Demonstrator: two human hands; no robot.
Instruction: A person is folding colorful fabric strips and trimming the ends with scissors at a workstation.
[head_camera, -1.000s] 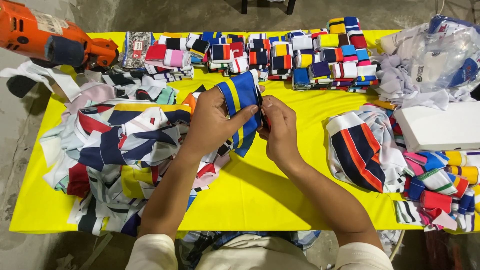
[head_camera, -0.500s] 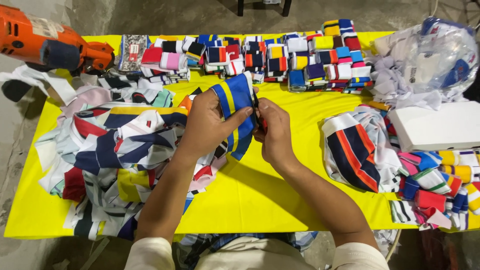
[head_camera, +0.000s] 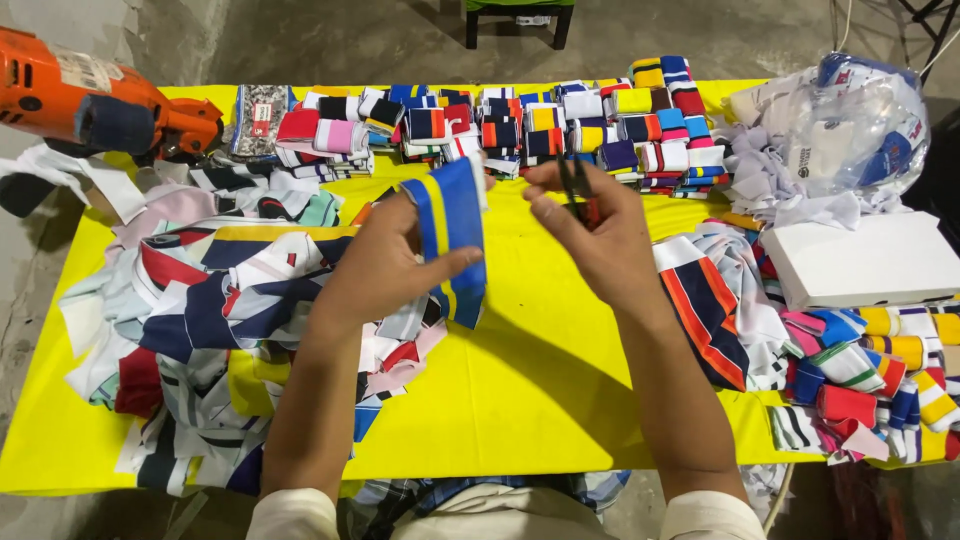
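Note:
My left hand (head_camera: 385, 265) grips a folded blue knit collar strip with a yellow stripe (head_camera: 452, 235), held upright over the yellow table (head_camera: 540, 370). My right hand (head_camera: 598, 235) is a little to the right of the strip, apart from it, closed on small dark snips with a red part (head_camera: 580, 195). A big heap of striped collar pieces (head_camera: 210, 320) lies under my left forearm.
Rows of folded striped pieces (head_camera: 520, 125) line the far edge. An orange power tool (head_camera: 90, 100) rests at far left. A clear plastic bag of cloth (head_camera: 850, 130) and a white box (head_camera: 865, 262) are at right, above another striped pile (head_camera: 850, 370).
My hands have parted: the right hand with the snips moved right, away from the blue strip, which the left hand still holds up.

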